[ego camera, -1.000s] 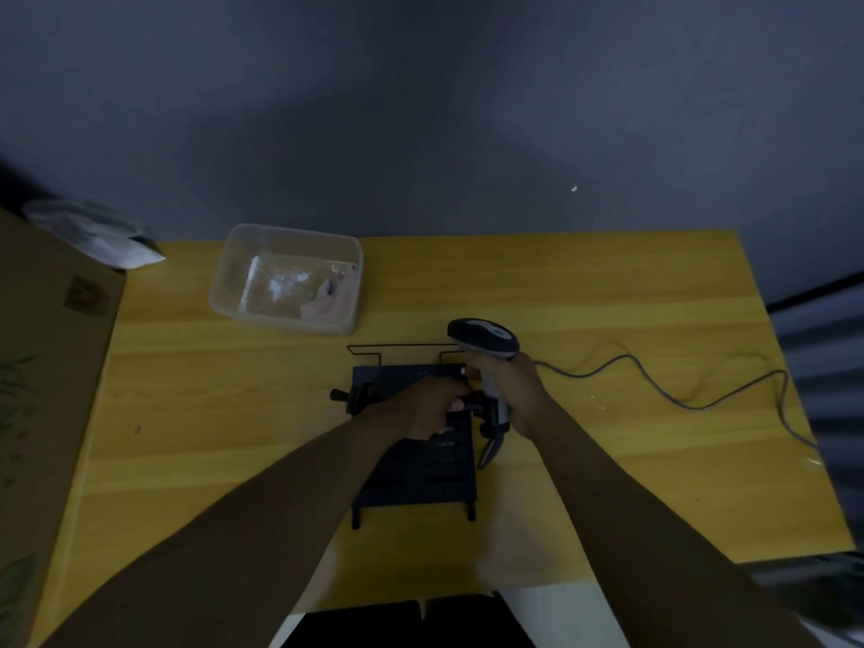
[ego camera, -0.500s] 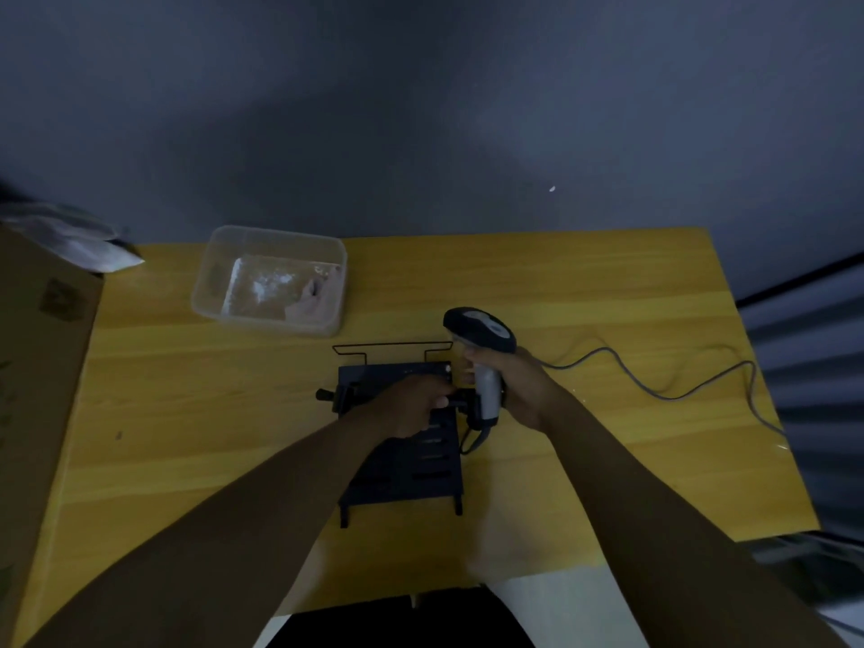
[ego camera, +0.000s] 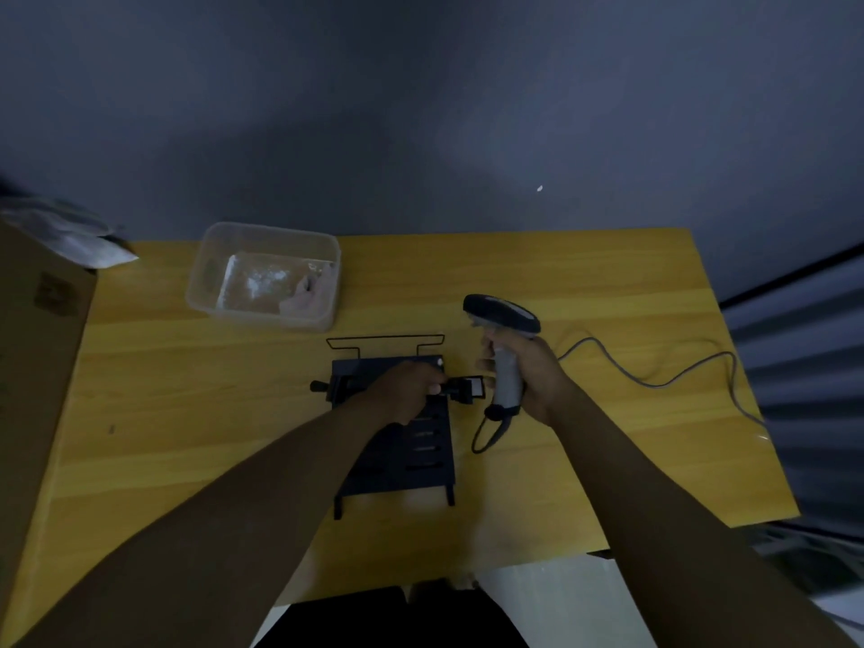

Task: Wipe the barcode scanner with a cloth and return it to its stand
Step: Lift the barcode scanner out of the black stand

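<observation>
The grey barcode scanner [ego camera: 502, 315] is upright in my right hand [ego camera: 533, 376], which grips its handle just right of the black stand [ego camera: 406, 465]. Its dark head points left. A grey cable [ego camera: 654, 381] trails from the scanner across the table to the right. My left hand [ego camera: 404, 385] rests on the stand's upper part, fingers closed around the small black holder piece [ego camera: 465, 389] that sticks out on its right side. A pale cloth [ego camera: 306, 299] lies inside the clear plastic tub [ego camera: 262, 236] at the back left.
The yellow wooden table [ego camera: 584, 282] ends close on the right and at the front. A tall cardboard box [ego camera: 37, 348] stands along the left edge with a white bag [ego camera: 79, 240] on top. A thin wire frame [ego camera: 385, 341] sits behind the stand.
My right hand has drawn the scanner away from the stand's holder, to the right and slightly up. My left hand has stayed on the stand.
</observation>
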